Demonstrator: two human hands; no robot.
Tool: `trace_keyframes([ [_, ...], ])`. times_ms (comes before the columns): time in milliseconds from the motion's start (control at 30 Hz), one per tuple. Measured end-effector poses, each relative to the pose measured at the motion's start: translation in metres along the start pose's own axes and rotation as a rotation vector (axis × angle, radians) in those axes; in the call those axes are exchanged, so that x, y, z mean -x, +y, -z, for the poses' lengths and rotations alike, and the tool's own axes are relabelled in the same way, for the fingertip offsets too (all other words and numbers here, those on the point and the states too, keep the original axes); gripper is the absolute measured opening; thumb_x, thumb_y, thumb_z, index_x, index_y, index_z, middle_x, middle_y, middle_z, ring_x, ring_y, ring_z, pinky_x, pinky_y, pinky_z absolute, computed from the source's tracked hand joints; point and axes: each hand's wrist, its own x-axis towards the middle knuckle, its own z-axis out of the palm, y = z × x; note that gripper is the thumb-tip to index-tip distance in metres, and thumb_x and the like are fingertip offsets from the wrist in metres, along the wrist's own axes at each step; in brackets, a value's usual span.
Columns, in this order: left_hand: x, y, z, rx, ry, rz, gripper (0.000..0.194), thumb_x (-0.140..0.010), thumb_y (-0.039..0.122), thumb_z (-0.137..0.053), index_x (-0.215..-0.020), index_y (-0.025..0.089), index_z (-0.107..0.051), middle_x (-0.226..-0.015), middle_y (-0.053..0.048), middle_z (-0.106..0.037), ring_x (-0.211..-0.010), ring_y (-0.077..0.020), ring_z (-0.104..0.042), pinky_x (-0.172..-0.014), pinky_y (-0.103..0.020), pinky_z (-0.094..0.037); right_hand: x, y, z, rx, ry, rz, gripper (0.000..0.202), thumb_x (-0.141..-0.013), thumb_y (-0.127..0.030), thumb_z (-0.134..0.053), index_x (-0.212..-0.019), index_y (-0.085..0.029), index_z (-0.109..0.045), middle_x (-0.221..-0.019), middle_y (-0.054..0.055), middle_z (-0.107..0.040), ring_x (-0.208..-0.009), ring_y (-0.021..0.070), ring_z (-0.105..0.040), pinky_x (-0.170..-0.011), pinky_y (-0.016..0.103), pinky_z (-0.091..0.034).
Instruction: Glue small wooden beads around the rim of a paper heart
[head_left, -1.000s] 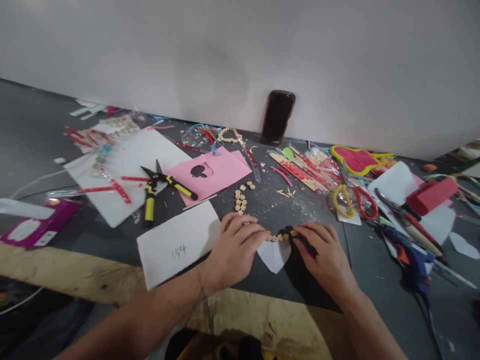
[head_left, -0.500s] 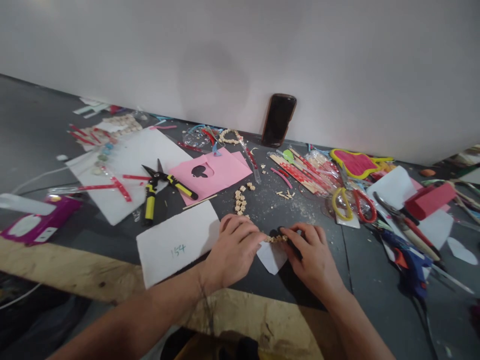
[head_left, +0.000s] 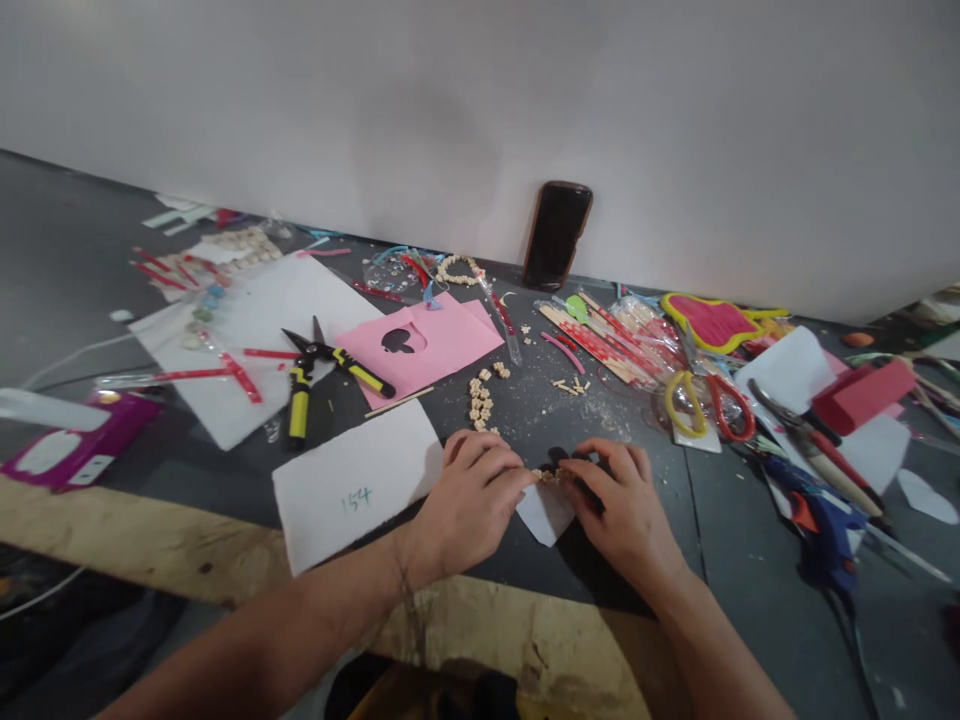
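Between my two hands stretches a short strand of small pale wooden pieces [head_left: 545, 476], knobbly like beads. My left hand [head_left: 474, 498] pinches its left end with thumb and fingers together. The right end sits in the fingertips of my right hand [head_left: 621, 502], which partly hide it. Under the strand lies a small piece of white paper [head_left: 545, 516]. A curved row of similar pale pieces [head_left: 481, 398] rests on the dark table just beyond my left hand. Beside my left wrist is a white card [head_left: 352, 490] with green handwriting.
Pliers with yellow-black handles [head_left: 298, 405] lie left by pink paper [head_left: 412, 345]. A phone [head_left: 559, 235] leans on the wall. To the right are scissors [head_left: 729, 408], red-handled pliers [head_left: 832, 460], a blue glue gun [head_left: 817, 515] and patterned sticks [head_left: 589, 345]. Wood crumbs dot the middle.
My right hand has shifted slightly left, closer to my left hand, and less of the strand shows between them. Both hands keep their hold. The things on the table stay put.
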Motion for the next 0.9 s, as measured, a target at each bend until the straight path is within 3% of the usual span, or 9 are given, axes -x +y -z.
trace_keyframes([
  [133, -0.001, 0.000, 0.000, 0.033, 0.012, 0.003, 0.020, -0.088, 0.016, -0.047, -0.099, 0.023, -0.062, -0.095, -0.002, -0.064, -0.099, -0.0212, -0.048, -0.089, -0.041, -0.034, 0.002, 0.005, 0.004, -0.054, 0.128, 0.008, 0.014, -0.082, -0.018, -0.056, -0.096, -0.020, -0.060, -0.099, 0.008, -0.063, -0.093, 0.0211, -0.055, -0.083, 0.038, -0.046],
  [233, -0.001, 0.001, -0.001, 0.043, 0.045, -0.007, 0.020, -0.089, 0.017, -0.045, -0.097, 0.023, -0.063, -0.093, -0.001, -0.064, -0.098, -0.0207, -0.048, -0.089, -0.041, -0.034, 0.007, 0.009, 0.006, -0.100, 0.125, -0.060, 0.016, -0.083, -0.015, -0.054, -0.098, -0.021, -0.057, -0.091, 0.005, -0.066, -0.084, 0.0169, -0.061, -0.077, 0.031, -0.049],
  [400, 0.000, 0.000, -0.003, 0.008, 0.013, -0.030, 0.019, -0.087, 0.016, -0.048, -0.097, 0.023, -0.062, -0.094, -0.001, -0.064, -0.101, -0.0210, -0.046, -0.091, -0.042, -0.032, 0.012, 0.007, 0.011, -0.133, 0.005, -0.081, 0.015, -0.083, -0.017, -0.052, -0.096, -0.021, -0.058, -0.087, 0.004, -0.067, -0.080, 0.0161, -0.063, -0.072, 0.027, -0.050],
  [600, 0.001, -0.001, -0.003, -0.007, -0.087, -0.061, 0.017, -0.084, 0.017, -0.053, -0.098, 0.022, -0.062, -0.100, -0.001, -0.063, -0.107, -0.0225, -0.043, -0.094, -0.044, -0.028, 0.013, 0.001, 0.013, -0.080, -0.326, -0.061, 0.017, -0.082, -0.016, -0.053, -0.096, -0.022, -0.061, -0.089, 0.004, -0.067, -0.081, 0.0180, -0.064, -0.071, 0.031, -0.051],
  [900, 0.001, 0.001, -0.006, -0.036, -0.105, -0.080, 0.017, -0.088, 0.027, -0.052, -0.101, 0.024, -0.062, -0.102, -0.002, -0.063, -0.109, -0.0232, -0.041, -0.094, -0.046, -0.025, 0.021, 0.008, 0.021, -0.061, -0.390, -0.110, 0.017, -0.085, -0.023, -0.055, -0.101, -0.023, -0.059, -0.094, 0.004, -0.066, -0.086, 0.0192, -0.062, -0.075, 0.034, -0.050],
])
